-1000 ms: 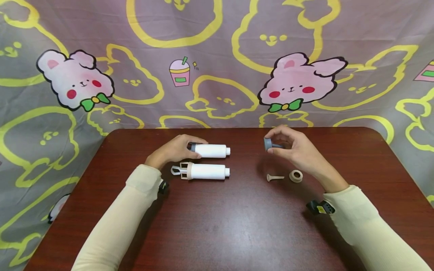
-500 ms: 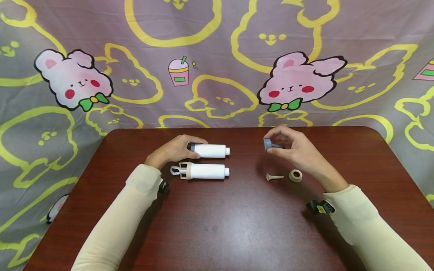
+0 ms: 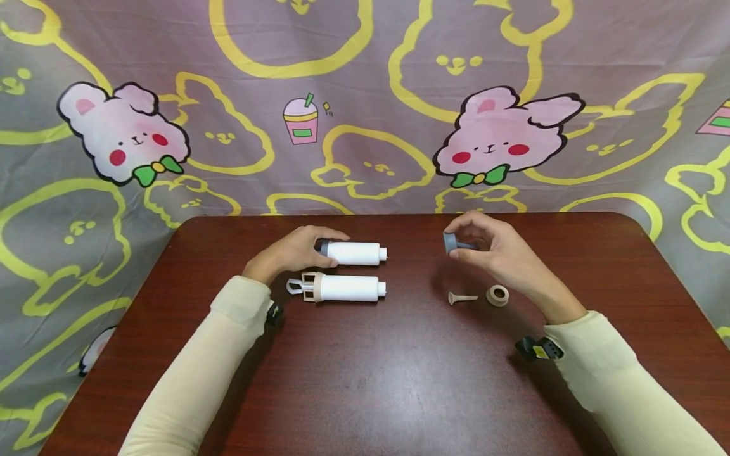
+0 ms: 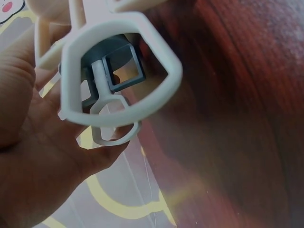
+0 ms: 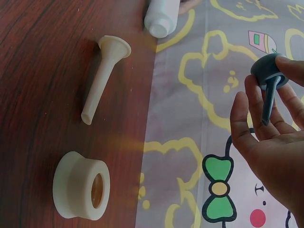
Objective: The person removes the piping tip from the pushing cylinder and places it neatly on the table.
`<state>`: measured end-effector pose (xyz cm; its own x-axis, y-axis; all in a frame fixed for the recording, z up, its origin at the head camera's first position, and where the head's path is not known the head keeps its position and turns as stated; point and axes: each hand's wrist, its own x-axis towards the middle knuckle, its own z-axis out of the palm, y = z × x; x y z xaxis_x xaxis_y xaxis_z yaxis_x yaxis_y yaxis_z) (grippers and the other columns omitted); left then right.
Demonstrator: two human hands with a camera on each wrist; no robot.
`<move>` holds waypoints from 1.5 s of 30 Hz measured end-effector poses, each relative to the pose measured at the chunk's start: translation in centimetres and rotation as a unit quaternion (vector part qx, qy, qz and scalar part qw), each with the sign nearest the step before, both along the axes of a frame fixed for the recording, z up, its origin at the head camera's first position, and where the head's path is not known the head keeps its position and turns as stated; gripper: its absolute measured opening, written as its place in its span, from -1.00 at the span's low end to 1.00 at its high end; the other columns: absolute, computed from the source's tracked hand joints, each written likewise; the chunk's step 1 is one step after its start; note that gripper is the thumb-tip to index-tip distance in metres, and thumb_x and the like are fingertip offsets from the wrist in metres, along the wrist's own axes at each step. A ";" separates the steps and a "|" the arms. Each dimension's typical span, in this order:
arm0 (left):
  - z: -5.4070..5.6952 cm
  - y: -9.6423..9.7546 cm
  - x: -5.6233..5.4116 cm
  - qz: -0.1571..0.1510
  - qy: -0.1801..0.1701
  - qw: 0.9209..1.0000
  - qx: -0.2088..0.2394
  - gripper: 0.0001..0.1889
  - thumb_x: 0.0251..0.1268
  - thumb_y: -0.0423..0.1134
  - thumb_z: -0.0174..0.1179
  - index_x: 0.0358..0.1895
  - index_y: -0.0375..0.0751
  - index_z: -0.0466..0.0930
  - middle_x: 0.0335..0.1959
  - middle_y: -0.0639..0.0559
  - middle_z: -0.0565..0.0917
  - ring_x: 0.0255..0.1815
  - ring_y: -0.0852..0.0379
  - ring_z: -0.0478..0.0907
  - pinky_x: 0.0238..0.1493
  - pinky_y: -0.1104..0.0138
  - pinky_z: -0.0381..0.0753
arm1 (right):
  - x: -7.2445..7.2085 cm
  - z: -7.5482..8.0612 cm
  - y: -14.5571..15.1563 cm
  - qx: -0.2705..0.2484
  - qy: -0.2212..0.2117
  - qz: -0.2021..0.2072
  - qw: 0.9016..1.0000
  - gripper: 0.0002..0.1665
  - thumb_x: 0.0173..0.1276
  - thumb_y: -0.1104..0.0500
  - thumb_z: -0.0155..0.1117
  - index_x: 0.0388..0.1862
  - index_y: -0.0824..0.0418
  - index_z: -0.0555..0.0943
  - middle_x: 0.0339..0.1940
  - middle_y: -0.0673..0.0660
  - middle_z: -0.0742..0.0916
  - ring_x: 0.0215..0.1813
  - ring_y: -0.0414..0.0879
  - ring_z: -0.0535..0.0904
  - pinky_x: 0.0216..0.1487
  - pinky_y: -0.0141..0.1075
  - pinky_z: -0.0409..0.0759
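Note:
Far left, my left hand (image 3: 293, 250) grips the far white syringe-like tube (image 3: 358, 253) near its dark grey collar (image 4: 138, 64). Its pull loop (image 4: 96, 135) shows behind the larger-looking loop handle (image 4: 175, 71) of the near tube. That near white tube (image 3: 350, 289), with a beige collar, lies parallel on the table. My right hand (image 3: 502, 250) is raised at the right and pinches a grey-blue ring cap with a narrow spout (image 5: 266, 71) between thumb and fingers. Below it lie a beige funnel-shaped nozzle (image 5: 102, 76) and a beige ring cap (image 5: 80, 185), apart from each other.
A dark red-brown wooden table (image 3: 365, 392) carries everything. Behind its far edge hangs a patterned cloth (image 3: 376, 114) with cartoon rabbits. A small black device (image 3: 538, 348) sits at the right wrist.

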<state>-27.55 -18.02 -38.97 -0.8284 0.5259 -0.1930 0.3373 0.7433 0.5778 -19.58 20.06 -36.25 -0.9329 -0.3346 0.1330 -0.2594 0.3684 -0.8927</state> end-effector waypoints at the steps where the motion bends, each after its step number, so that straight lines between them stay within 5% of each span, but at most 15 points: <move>1: 0.0 0.0 0.0 0.000 0.000 1.000 -0.001 -0.38 0.30 -0.24 0.48 0.44 -0.06 0.57 0.43 -0.08 0.59 0.22 -0.02 0.51 0.32 0.04 0.52 | 0.0 0.0 0.0 0.001 0.001 0.000 1.000 -0.62 0.42 0.28 0.43 0.18 0.20 0.62 -0.01 0.10 0.72 0.02 -0.21 0.71 0.02 -0.46 0.67; 8: 0.7 -0.3 0.1 0.010 -0.003 1.000 -0.006 -0.33 0.31 -0.19 0.48 0.48 -0.03 0.51 0.52 -0.07 0.50 0.56 -0.11 0.36 0.52 -0.08 0.38 | 0.0 -0.1 0.0 0.011 0.008 0.000 1.000 -0.62 0.43 0.26 0.42 0.19 0.19 0.61 0.00 0.11 0.72 0.03 -0.20 0.70 0.01 -0.46 0.67; 14: 1.7 -0.1 0.6 0.021 -0.002 1.000 -0.004 -0.29 0.31 -0.13 0.48 0.52 0.04 0.46 0.59 -0.05 0.39 0.63 -0.11 0.26 0.56 -0.11 0.33 | 0.0 -0.3 0.0 0.016 0.009 -0.002 1.000 -0.62 0.43 0.26 0.42 0.19 0.18 0.60 -0.01 0.08 0.72 0.02 -0.19 0.71 0.00 -0.45 0.68; 32: 4.7 5.0 3.7 -0.035 0.123 0.990 0.062 -0.39 0.30 -0.18 0.47 0.42 -0.04 0.54 0.39 0.09 0.61 0.47 0.07 0.48 0.50 0.09 0.43 | 0.3 0.2 -0.1 0.002 -0.006 -0.013 1.000 -0.62 0.44 0.23 0.43 0.18 0.18 0.60 -0.04 0.08 0.74 0.01 -0.17 0.72 0.00 -0.45 0.68; 45: 3.9 8.0 5.9 -0.035 0.196 0.972 0.126 -0.51 0.30 -0.15 0.47 0.28 -0.02 0.61 0.27 0.15 0.66 0.35 0.14 0.56 0.39 0.14 0.52 | 0.5 0.2 -0.2 -0.007 0.001 -0.020 1.000 -0.63 0.42 0.27 0.44 0.15 0.21 0.59 -0.09 0.03 0.75 -0.02 -0.18 0.73 0.01 -0.45 0.67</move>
